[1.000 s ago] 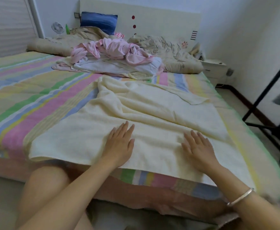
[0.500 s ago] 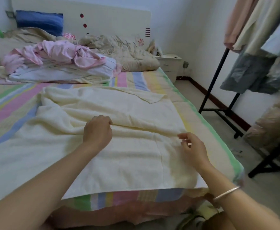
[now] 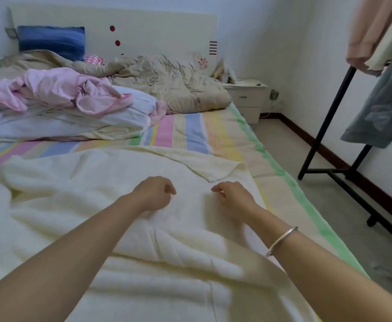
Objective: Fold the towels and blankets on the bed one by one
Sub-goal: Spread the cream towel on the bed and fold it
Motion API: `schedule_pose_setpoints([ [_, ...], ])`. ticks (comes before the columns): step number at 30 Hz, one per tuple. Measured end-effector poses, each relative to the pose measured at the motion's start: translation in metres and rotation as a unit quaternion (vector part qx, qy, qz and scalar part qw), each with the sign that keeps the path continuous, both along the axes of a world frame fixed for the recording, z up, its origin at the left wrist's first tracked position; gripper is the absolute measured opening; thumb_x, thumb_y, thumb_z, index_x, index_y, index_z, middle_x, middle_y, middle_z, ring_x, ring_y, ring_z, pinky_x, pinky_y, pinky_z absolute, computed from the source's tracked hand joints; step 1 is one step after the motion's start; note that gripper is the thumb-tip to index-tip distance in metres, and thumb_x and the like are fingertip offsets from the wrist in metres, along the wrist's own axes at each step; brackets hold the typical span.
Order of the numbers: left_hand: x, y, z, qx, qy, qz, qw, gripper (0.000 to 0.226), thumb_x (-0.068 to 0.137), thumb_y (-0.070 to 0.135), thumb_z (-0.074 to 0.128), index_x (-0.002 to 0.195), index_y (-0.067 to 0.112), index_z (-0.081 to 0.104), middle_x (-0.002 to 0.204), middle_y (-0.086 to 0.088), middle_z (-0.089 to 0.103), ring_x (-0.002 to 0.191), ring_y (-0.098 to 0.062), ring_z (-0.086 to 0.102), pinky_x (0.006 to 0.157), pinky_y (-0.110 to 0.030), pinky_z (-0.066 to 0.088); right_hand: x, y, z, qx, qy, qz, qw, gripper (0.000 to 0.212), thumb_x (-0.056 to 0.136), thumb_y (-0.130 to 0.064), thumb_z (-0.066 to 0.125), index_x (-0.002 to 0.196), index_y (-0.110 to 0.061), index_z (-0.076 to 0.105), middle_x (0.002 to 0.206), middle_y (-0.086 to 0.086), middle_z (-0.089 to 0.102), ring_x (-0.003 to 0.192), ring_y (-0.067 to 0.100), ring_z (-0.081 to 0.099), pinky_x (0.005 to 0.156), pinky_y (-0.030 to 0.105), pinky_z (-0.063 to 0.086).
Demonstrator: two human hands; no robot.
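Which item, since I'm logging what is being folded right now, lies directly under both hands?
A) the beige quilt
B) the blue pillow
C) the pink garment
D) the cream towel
D: the left hand and the right hand, fingers curled, are both over the cream towel spread across the near end of the bed.

A nightstand (white) fills the corner near a black rack.
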State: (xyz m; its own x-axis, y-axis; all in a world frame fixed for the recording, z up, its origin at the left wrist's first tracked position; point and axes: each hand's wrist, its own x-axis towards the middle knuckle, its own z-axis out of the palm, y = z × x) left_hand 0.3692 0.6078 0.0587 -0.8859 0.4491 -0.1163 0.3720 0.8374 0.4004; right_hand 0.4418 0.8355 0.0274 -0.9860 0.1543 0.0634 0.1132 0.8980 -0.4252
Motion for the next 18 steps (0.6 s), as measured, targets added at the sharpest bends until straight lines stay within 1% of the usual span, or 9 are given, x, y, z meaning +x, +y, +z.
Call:
schedule_pose_setpoints([
  [2,-0.017,0.008,-0.012,0.0,0.041,0.03,0.999,0.027,0.094,0.022,0.049,0.117,0.026,0.062,0.127,0.004,0.058,0.118,-0.018,0.053,0.096,-0.029,0.043,-0.029,0.002,-0.007,0.051,0.001,0.05,0.997,0.031,0.095,-0.02,0.042,0.115,-0.019,0.066,0.121,0.003,0.062,0.116,0.026,0.053,0.095,0.037,0.044],
  [4,-0.035,0.017,-0.023,-0.013,0.065,0.029,0.997,0.036,0.098,0.031,0.047,0.132,0.024,0.053,0.139,0.002,0.051,0.128,-0.02,0.045,0.104,-0.032,0.038,-0.058,0.011,-0.018,0.096,0.025,0.088,0.991,0.032,0.096,-0.025,0.043,0.12,-0.021,0.063,0.126,0.002,0.06,0.119,0.026,0.051,0.098,0.037,0.041],
  [7,-0.049,0.032,-0.033,-0.039,0.083,0.033,0.995,0.049,0.099,0.041,0.044,0.145,0.024,0.04,0.153,0.004,0.035,0.14,-0.019,0.03,0.114,-0.033,0.025,-0.1,0.037,-0.031,0.11,0.015,0.093,0.989,0.049,0.094,-0.028,0.046,0.143,-0.021,0.042,0.146,0.004,0.042,0.134,0.027,0.036,0.106,0.036,0.034],
  [10,-0.056,0.043,-0.043,-0.098,0.093,0.029,0.99,0.053,0.098,0.048,0.042,0.148,0.031,0.034,0.158,0.007,0.026,0.144,-0.016,0.023,0.114,-0.035,0.016,-0.135,0.066,-0.029,0.105,0.011,0.048,0.993,0.066,0.094,-0.029,0.047,0.153,-0.02,0.018,0.157,0.005,0.024,0.14,0.027,0.027,0.107,0.039,0.034],
  [12,-0.059,0.044,-0.048,-0.103,0.099,0.028,0.989,0.054,0.096,0.051,0.043,0.147,0.036,0.034,0.158,0.009,0.025,0.143,-0.014,0.022,0.113,-0.034,0.016,-0.153,0.08,-0.023,0.096,-0.015,-0.01,0.995,0.073,0.095,-0.033,0.046,0.154,-0.026,0.004,0.159,0.002,0.015,0.139,0.031,0.025,0.106,0.042,0.034],
  [13,-0.06,0.041,-0.05,-0.096,0.095,0.03,0.99,0.054,0.095,0.052,0.044,0.146,0.037,0.034,0.158,0.01,0.025,0.143,-0.013,0.022,0.112,-0.034,0.017,-0.16,0.085,-0.02,0.104,-0.042,-0.033,0.993,0.072,0.096,-0.035,0.044,0.154,-0.027,0.003,0.158,0.003,0.016,0.137,0.033,0.027,0.105,0.044,0.033],
  [15,-0.061,0.035,-0.048,-0.069,0.081,0.03,0.994,0.053,0.094,0.051,0.047,0.144,0.038,0.037,0.156,0.013,0.027,0.143,-0.011,0.023,0.112,-0.033,0.018,-0.171,0.088,-0.018,0.139,-0.098,-0.05,0.984,0.062,0.096,-0.038,0.038,0.152,-0.025,0.016,0.152,0.005,0.027,0.133,0.034,0.029,0.104,0.044,0.032],
  [16,-0.061,0.032,-0.045,-0.051,0.073,0.024,0.996,0.05,0.095,0.048,0.048,0.143,0.037,0.04,0.155,0.014,0.03,0.142,-0.011,0.026,0.112,-0.031,0.02,-0.173,0.087,-0.017,0.145,-0.116,-0.054,0.981,0.058,0.096,-0.038,0.036,0.15,-0.023,0.021,0.15,0.005,0.03,0.133,0.034,0.029,0.104,0.044,0.031],
  [18,-0.064,0.024,-0.035,0.012,0.052,0.021,0.998,0.037,0.097,0.033,0.049,0.134,0.033,0.052,0.147,0.011,0.043,0.136,-0.011,0.038,0.111,-0.028,0.028,-0.176,0.082,-0.015,0.136,-0.124,-0.072,0.98,0.057,0.096,-0.035,0.037,0.148,-0.019,0.022,0.148,0.007,0.031,0.133,0.033,0.028,0.104,0.044,0.031],
])
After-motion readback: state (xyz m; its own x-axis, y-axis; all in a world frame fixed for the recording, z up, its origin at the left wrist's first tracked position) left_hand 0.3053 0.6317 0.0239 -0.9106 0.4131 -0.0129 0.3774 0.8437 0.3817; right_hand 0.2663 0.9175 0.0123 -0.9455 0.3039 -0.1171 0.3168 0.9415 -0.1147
